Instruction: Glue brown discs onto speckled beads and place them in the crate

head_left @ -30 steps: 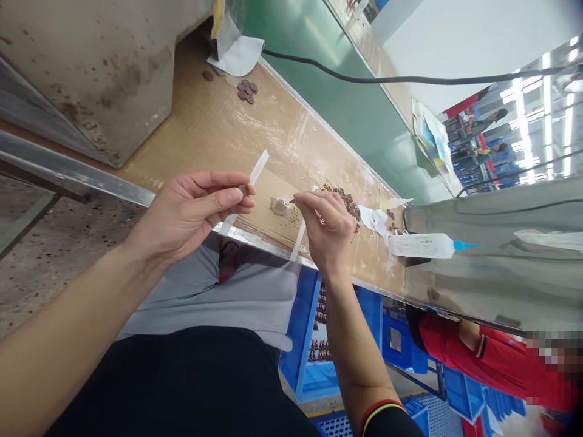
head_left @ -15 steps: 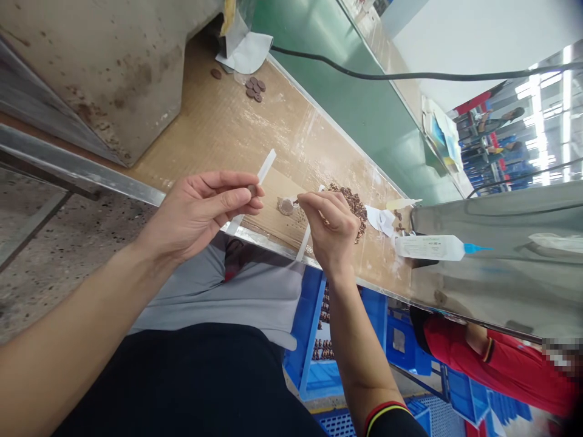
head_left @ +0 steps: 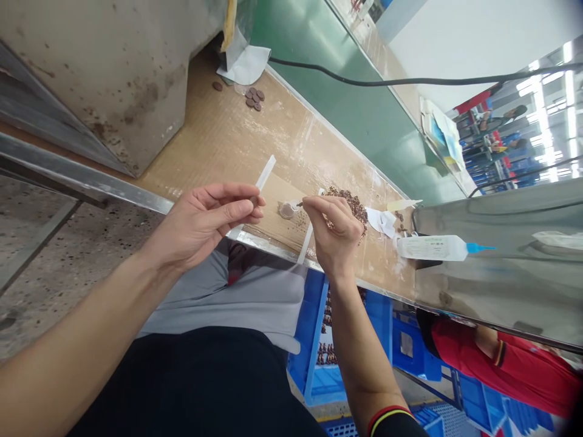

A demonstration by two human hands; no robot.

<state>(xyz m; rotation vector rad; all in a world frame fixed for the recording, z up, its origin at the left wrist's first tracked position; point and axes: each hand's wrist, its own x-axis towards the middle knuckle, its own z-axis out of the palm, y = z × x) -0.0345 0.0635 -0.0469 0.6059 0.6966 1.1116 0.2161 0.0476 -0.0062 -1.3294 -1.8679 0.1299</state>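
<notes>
My left hand is closed in a pinch over the front of the worktable, with a small brown piece mostly hidden between thumb and fingertips. To its right, my right hand pinches a tiny dark piece at its fingertips, too small to name. Just left of those fingertips, a round, shallow brown disc with a pale rim rests on a cardboard sheet. Tiny grains lie scattered beside the disc. Behind my right hand is a heap of small copper-brown parts, partly covered by the hand.
Several brown oval discs lie at the table's far left, near a stained metal housing. A white bottle with a blue nozzle is at the right. Blue crates stand below the edge. A person in a red shirt is at lower right.
The view has shifted slightly. My left hand's fingers have closed further over the small brown piece, which shows less now. My right hand keeps its pinch close to the disc.
</notes>
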